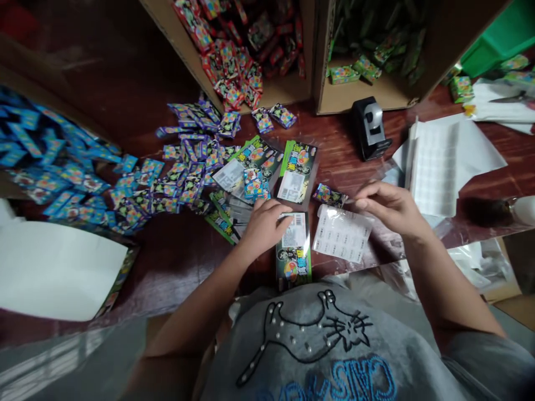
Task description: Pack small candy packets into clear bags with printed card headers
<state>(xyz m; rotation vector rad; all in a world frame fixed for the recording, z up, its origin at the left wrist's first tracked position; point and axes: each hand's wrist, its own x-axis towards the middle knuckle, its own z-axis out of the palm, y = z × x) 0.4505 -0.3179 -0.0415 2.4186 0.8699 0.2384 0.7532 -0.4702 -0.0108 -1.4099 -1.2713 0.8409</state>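
My left hand [265, 225] lies with curled fingers at the upper end of a flat printed packet [295, 262], thumb pressed on its edge. A blue small candy box [254, 184] lies just beyond those fingers. My right hand [388, 206] is closed in a pinch; whatever is between its fingertips is too small to make out. Just below that pinch is a sheet of small printed labels [343, 234], and a purple candy pack [329, 195] lies at its upper edge. More printed packets [296, 167] are spread out beyond my left hand.
Blue boxes [71, 178] and purple packs [188, 167] are heaped at left. Cartons hold red packs [234, 67] and green boxes [363, 69]. A black tape dispenser [370, 131], white label sheets [434, 167] and a green bin [497, 42] stand right. A white panel [58, 270] lies lower left.
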